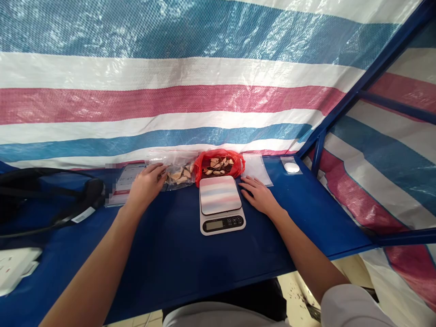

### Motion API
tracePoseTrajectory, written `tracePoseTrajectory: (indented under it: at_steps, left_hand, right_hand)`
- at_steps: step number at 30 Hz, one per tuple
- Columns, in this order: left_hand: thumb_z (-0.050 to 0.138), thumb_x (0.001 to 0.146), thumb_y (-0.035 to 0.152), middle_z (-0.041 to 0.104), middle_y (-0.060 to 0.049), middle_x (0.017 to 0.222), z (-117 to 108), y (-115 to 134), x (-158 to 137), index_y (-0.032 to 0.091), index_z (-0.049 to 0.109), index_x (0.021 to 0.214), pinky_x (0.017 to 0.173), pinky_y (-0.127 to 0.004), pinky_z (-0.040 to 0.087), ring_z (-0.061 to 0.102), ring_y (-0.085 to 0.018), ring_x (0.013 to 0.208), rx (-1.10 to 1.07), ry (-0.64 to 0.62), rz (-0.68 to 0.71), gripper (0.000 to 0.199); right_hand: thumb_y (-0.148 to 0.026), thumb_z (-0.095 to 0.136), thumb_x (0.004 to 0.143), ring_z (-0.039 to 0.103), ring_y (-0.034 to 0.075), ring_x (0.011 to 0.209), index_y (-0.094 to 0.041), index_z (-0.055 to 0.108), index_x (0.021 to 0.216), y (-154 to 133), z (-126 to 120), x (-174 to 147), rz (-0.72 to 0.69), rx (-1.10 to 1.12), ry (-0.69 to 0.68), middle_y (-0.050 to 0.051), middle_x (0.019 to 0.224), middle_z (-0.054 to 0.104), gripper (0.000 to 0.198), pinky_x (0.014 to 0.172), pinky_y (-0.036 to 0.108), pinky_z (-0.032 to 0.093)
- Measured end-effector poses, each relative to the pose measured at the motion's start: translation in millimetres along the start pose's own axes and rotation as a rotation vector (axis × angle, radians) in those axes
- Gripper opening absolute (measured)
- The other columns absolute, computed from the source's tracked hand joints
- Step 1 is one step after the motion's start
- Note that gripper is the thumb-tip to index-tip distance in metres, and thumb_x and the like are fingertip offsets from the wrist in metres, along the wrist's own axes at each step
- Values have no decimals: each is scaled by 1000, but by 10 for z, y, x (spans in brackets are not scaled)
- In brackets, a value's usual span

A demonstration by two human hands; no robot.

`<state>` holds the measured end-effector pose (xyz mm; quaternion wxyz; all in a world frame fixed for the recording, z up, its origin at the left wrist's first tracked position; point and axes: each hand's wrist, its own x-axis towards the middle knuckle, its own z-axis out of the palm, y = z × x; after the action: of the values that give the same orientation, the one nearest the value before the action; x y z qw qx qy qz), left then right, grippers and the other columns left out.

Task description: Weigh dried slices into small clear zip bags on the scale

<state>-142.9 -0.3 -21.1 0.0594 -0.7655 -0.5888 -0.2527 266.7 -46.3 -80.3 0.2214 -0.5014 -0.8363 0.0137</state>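
A white digital kitchen scale point(220, 195) stands in the middle of the blue table, its weighing plate bare. Behind it lies an open red plastic bag point(239, 169) holding dried, pale-edged slices point(218, 166). To its left is a clear zip bag point(177, 159) with larger pale pieces point(180, 175) inside. My left hand point(147, 185) rests at the left edge of that zip bag, fingers loosely extended and touching it. My right hand point(259, 196) lies flat with fingers spread, just right of the scale, near a stack of empty clear bags point(256, 169).
A small bag with a white oval object point(291, 167) sits at the back right. Printed sheets point(126, 181) lie beside my left hand. At the far left are a black strapped headset point(85, 200) and a white power strip point(17, 268). Striped sheeting point(163, 100) hangs behind.
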Motion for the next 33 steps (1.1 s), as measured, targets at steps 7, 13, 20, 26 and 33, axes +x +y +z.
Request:
tracePoseTrajectory:
  at_steps: [7,13,20,26,33]
  left_hand:
    - [42,94,30,73,-14,123,-66,23,7,16,73,112,104,-41,52,69,-31,113,-63,70,-10,39]
    - [47,91,29,76,-11,117,-201,259,8,17,74,108,99,-35,55,71,-28,108,-197,198,-99,35]
    - [58,91,43,78,-7,109,-321,762,-73,19,77,107,92,-33,56,72,-26,99,-511,260,-247,34]
    - [71,82,44,77,-6,90,-182,1071,-109,17,77,98,77,-32,57,71,-23,84,-859,226,-264,31]
    - [87,70,46,74,-4,87,172,1189,-250,18,77,97,68,-27,55,68,-18,76,-1326,158,-392,40]
  right_hand:
    - [-33,45,104,53,29,141,-23,71,130,-9,-1,2,1,-4,2,7,147,62,38,121,53,42]
    - [-30,47,104,52,28,143,-26,70,131,-21,-36,3,-31,-14,31,6,147,62,36,119,51,45]
    - [-29,46,104,55,28,140,-26,71,130,-154,-231,67,-55,9,128,5,144,64,35,118,49,47]
    - [-30,46,104,55,25,140,-26,71,131,-511,-398,293,-116,112,218,4,142,66,37,120,44,45]
    - [-34,48,102,62,22,132,-24,71,130,-770,-189,521,-20,360,321,5,141,67,38,113,36,52]
